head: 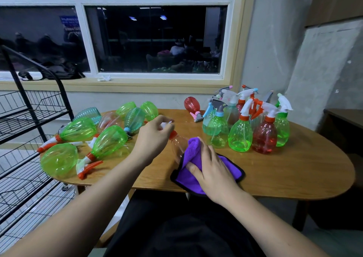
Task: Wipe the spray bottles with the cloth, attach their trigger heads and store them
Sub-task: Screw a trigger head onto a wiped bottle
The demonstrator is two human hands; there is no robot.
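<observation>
A clear pale bottle [179, 145] with an orange collar is held tilted over the middle of the wooden table [294, 170]. My left hand [155, 137] grips its white trigger head [166, 124] at the top. My right hand [211, 166] holds the purple cloth [193, 148] wrapped against the bottle's lower body; the rest of the cloth hangs down to the table. Several green, teal and clear bottles [110, 141] lie on their sides at the left. Several upright bottles with trigger heads [240, 137] stand at the right.
A black wire shelf rack [29, 119] stands left of the table. A red bottle [191, 104] lies at the back near the window wall. A dark side table [343, 117] sits at the far right. A bag [59, 70] rests on the window sill.
</observation>
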